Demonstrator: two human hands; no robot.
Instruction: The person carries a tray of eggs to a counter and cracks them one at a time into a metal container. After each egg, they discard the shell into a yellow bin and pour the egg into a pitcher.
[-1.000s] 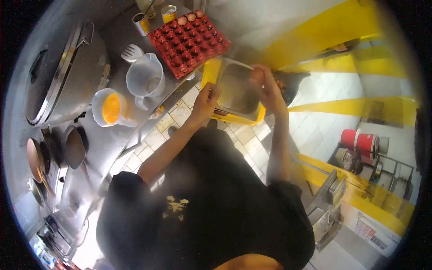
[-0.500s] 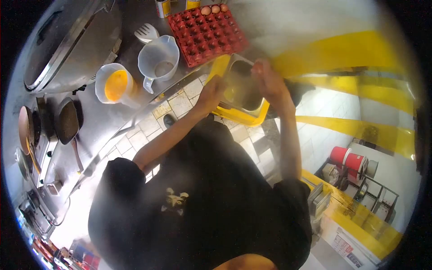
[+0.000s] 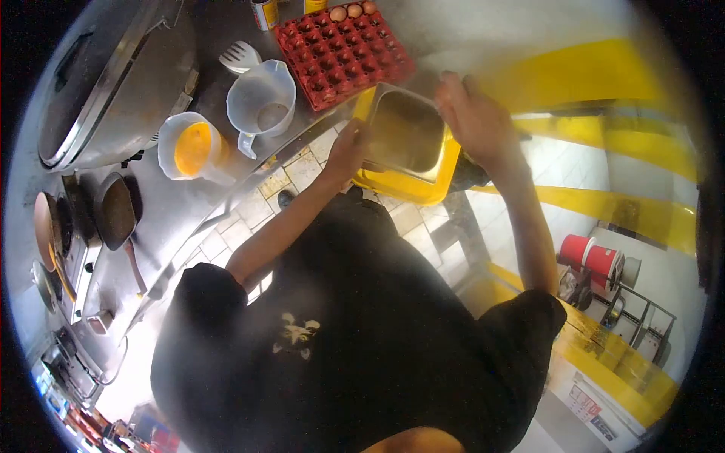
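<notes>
Kitchen with tiled floor; stainless bench (image 3: 174,204) along left side.
Steel pan (image 3: 404,132): rectangular, seated in top of yellow bin (image 3: 423,185), just off bench edge.
Left hand (image 3: 347,151): on pan's near-left rim, fingers curled around it.
Right hand (image 3: 472,113): over pan's right rim, motion-blurred; whether fingers spread or pressed together, impossible to tell.
On bench: red egg tray (image 3: 340,49) with three eggs (image 3: 353,11) at far end; clear measuring jug (image 3: 260,102); jug of beaten egg (image 3: 192,147); white fork (image 3: 240,54); lidded wok (image 3: 106,83).
</notes>
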